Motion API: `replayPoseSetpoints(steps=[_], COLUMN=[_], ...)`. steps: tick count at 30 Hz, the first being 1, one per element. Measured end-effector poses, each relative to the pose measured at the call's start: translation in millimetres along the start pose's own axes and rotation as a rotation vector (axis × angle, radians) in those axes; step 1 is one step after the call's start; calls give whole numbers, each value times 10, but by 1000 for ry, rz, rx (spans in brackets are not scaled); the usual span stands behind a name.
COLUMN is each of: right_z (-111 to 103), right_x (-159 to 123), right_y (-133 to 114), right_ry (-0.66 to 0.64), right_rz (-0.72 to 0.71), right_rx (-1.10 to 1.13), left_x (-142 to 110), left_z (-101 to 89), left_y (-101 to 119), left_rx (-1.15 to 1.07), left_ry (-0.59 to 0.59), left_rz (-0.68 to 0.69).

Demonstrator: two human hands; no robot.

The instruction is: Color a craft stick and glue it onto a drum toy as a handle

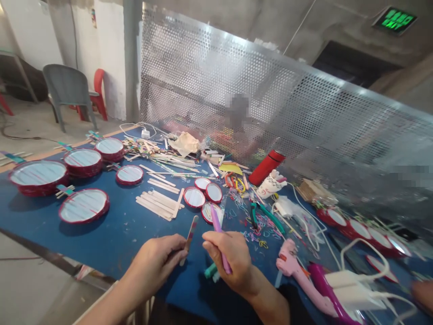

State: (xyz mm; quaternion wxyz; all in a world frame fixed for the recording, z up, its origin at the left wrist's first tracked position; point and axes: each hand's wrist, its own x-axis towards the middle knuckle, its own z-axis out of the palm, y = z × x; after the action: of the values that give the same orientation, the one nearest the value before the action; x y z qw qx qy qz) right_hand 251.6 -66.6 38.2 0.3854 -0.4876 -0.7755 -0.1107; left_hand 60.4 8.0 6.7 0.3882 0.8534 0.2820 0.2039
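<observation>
My left hand (158, 257) pinches a wooden craft stick (192, 229) near its lower end; the stick stands tilted and carries dark coloured bands. In my closed right hand (233, 257) is a purple marker (215, 217), slanting up out of the fist. Teal marker-like pieces (210, 271) lie on the table, partly hidden under the right hand. Beyond the hands are a row of plain craft sticks (154, 204) and a cluster of small red-rimmed discs (194, 197).
Larger red-rimmed round pieces (83, 205) stand at left on the blue table (125, 241). To the right are green-handled pliers (270, 217), a pink glue gun (287, 258), white chargers (348, 286) and cables. A red bottle (267, 167) stands before the perforated metal screen (203, 67).
</observation>
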Motion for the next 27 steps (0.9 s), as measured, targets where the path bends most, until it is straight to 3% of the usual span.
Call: replayPoseSetpoints(steps=[10,20,27], right_z=[-107,5,-4], right_x=[36,-16,-8], right_y=[-28,26,-24], right_ry=[-126,5,46], right_rz=[-69,-36,97], right_rx=[-42,-20,59], left_x=[19,10,10], left_z=[0,-5,-30], left_y=[-50,-4,44], left_rx=[23,9,-47], left_ry=[16,1,-34], left_rz=[53,34,1])
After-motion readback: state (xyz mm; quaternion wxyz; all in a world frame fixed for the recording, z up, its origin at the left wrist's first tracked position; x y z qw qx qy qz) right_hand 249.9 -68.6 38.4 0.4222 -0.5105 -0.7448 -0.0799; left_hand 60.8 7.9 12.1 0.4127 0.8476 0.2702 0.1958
